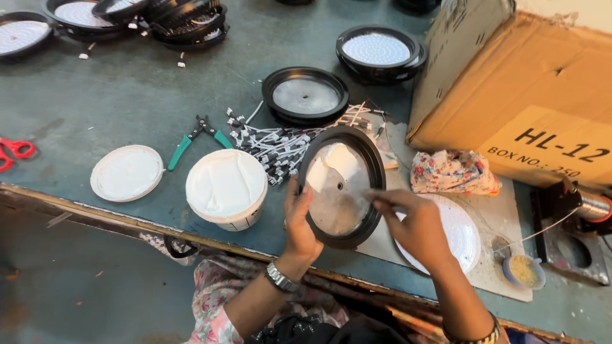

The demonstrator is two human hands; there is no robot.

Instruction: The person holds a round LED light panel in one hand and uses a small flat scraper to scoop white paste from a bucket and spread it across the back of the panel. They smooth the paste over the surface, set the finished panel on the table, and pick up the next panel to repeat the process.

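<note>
My left hand grips the left rim of a round black lamp housing with a shiny metal inside, tilted up off the bench. My right hand reaches to the housing's right rim, fingertips touching the inner plate. Under the right hand lies a round white LED disc on a pale mat. Behind the housing sits a heap of white-and-black wire connectors.
An open white tub of paste and its lid stand left, with green-handled pliers and red scissors. More black housings and LED lamps lie behind. A cardboard box, floral cloth and small flux tin are right.
</note>
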